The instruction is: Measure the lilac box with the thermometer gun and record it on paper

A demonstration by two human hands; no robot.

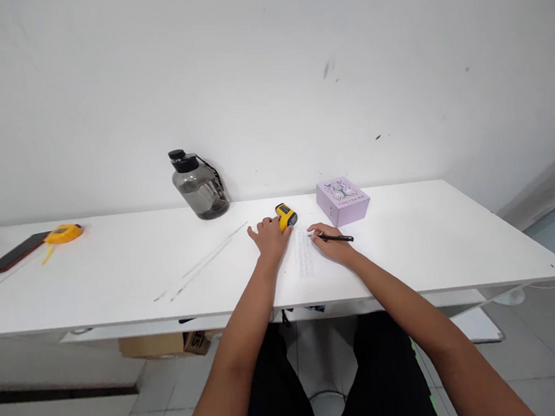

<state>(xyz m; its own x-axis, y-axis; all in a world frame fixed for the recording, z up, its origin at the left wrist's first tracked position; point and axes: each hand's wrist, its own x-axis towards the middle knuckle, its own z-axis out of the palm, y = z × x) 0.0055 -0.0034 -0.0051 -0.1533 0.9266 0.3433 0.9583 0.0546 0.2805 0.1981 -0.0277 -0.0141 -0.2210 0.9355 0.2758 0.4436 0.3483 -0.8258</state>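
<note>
A black pen [341, 238] sits in the grip of my right hand [330, 245], its tip over a white sheet of paper [306, 264]. Rows of small handwriting, too small to read, cover the sheet. My left hand [269, 237] has its fingers and thumb around the near left side of a yellow and black tape measure [285, 215], which rests on the table just beyond the paper. Behind my right hand stands a lilac box [343, 201] with a printed tree design on its lid.
Against the wall, a large grey translucent bottle [202, 192] leans on the white table [430, 240]. At the far left lie a second yellow tape measure [65, 234] and a dark flat object [16, 253]. Dark streaks mark the tabletop. Below are a shelf and a cardboard box [151, 345].
</note>
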